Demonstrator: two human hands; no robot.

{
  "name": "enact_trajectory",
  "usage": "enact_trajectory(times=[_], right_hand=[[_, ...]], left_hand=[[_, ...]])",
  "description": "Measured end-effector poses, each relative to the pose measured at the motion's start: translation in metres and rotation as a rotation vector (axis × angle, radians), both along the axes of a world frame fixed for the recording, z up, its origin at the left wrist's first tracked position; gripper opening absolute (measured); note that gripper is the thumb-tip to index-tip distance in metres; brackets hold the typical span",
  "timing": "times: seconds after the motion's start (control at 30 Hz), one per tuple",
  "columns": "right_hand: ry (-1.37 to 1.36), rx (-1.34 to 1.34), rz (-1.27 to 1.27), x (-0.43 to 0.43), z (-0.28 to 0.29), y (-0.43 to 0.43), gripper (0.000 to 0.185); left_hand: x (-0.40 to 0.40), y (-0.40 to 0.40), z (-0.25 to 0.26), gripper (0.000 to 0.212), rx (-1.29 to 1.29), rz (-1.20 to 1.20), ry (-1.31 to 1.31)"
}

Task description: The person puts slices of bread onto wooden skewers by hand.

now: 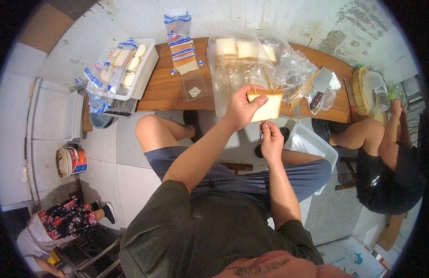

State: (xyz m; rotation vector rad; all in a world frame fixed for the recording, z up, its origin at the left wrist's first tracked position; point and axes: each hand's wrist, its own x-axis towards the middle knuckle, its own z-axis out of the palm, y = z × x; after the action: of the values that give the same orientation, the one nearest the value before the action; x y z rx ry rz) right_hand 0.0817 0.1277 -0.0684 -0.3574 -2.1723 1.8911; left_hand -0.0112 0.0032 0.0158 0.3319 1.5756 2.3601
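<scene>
My left hand (pixel 243 107) grips a slice or thin stack of white bread (pixel 268 106) by its left side, thumb on the pale face. Thin wooden skewers (pixel 269 81) show above the bread's top crust. Just under its lower edge, the fingertips of my right hand (pixel 272 139) pinch the end of a thin stick. Beyond my hands, more bread slices (pixel 226 47) lie under a clear plastic bag (pixel 235 71) on the wooden table (pixel 159 87). To the right, loose skewers (pixel 305 92) lie near a cleaver-like blade (pixel 321 80) and a dark handle in crumpled plastic.
A white bin (pixel 148 73) with packaged bread stands at the table's left; a bread packet (pixel 185 57) lies beside it. A white tub (pixel 327 146) is on the floor by my right leg. One person (pixel 388 173) sits at right; another (pixel 61 222) is at lower left.
</scene>
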Motion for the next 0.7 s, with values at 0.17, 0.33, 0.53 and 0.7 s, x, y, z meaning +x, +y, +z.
enact_trajectory(times=[0.17,0.33,0.53,0.7], right_hand=[[0.032,0.064,0.001,0.000,0.000,0.000,0.020],[-0.069,-0.267,0.112,0.016,0.005,0.001,0.017],[-0.150,-0.401,-0.031,0.039,0.008,0.047,0.014],[-0.215,-0.311,-0.275,0.041,-0.001,0.107,0.017]], left_hand=[[0.000,0.003,-0.002,0.027,-0.034,-0.010,0.093],[-0.023,0.010,-0.002,0.020,0.258,0.070,-0.217],[-0.072,0.021,-0.016,0.035,-0.243,0.243,0.091],[-0.076,0.057,-0.016,0.049,-1.356,0.300,1.398]])
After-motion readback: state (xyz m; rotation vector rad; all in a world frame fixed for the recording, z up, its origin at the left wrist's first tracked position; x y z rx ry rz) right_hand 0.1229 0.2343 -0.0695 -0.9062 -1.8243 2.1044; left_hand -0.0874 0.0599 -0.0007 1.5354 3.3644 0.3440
